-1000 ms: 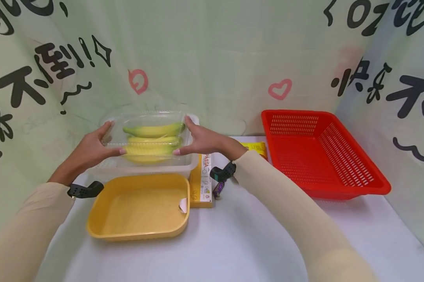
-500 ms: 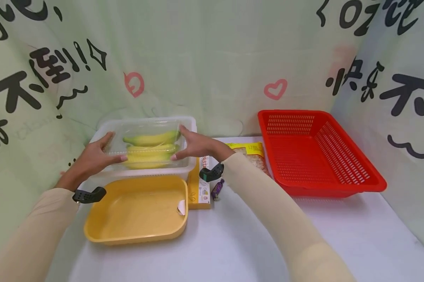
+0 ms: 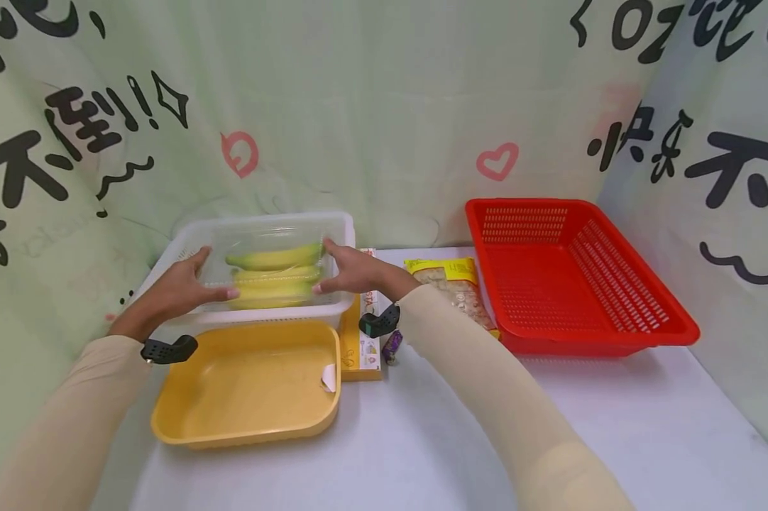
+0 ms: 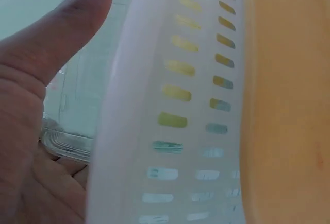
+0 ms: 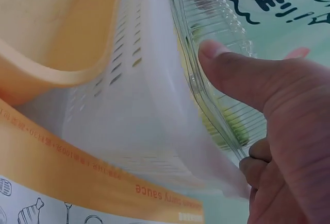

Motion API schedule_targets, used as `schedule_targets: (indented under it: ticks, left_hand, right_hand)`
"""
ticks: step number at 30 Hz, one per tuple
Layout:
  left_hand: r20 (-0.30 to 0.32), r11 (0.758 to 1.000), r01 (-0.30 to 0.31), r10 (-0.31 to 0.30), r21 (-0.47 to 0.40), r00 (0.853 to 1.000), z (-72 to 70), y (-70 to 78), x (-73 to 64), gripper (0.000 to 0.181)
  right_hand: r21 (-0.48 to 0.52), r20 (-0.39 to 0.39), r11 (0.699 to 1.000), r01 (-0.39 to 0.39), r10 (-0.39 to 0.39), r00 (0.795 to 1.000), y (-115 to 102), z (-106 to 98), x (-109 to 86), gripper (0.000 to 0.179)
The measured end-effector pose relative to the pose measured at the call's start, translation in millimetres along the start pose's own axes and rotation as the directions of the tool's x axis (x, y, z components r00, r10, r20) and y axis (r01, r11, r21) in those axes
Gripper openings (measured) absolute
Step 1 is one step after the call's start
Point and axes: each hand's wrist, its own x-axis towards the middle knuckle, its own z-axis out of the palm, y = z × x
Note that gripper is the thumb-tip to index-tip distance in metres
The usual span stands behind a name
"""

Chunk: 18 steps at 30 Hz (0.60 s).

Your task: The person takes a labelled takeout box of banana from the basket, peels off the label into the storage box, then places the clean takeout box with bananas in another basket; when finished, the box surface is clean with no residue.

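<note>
A clear plastic box [image 3: 214, 271] with yellow-green bananas [image 3: 278, 275] inside sits within the rim of a white slotted basket [image 3: 343, 231] at the back left. My left hand [image 3: 174, 294] grips its left end. At the other end my right hand [image 3: 358, 271] holds the box too. The right wrist view has the right thumb [image 5: 227, 62] on the lid's ridged side and fingertips [image 5: 253, 168] curled at the box's edge. In the left wrist view the left thumb [image 4: 67, 33] lies over the box, with the other fingers partly hidden beneath it.
A yellow tray [image 3: 243, 383] stands in front of the white basket. Right of it lie an orange pasta box [image 3: 352, 358], a small purple-wrapped item [image 3: 392, 348] and a yellow-topped bag [image 3: 444, 270]. A red basket [image 3: 550, 284] stands at the right. Curtains close off the back.
The plastic box has come down from over the white basket's back rim to within it. Both hands have lowered with it, keeping their hold. The head view has shifted slightly.
</note>
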Motion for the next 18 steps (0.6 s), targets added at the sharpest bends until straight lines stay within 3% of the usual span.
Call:
schedule_targets:
  ticks: [7,18]
  left_hand:
    - [0.022,0.999,-0.014,0.013,0.034,1.000,2.9,-3.1,0.1,0.120]
    - [0.054,0.996,-0.009,0.004,0.085,0.999,4.4,-4.5,4.4,0.118]
  right_hand:
    - [-0.124,-0.005,0.992,0.005,-0.006,1.000,-3.1,2.8,0.6,0.098]
    - [-0.130,0.001,0.991,0.029,-0.029,1.000,1.0,4.6,0.7,0.100]
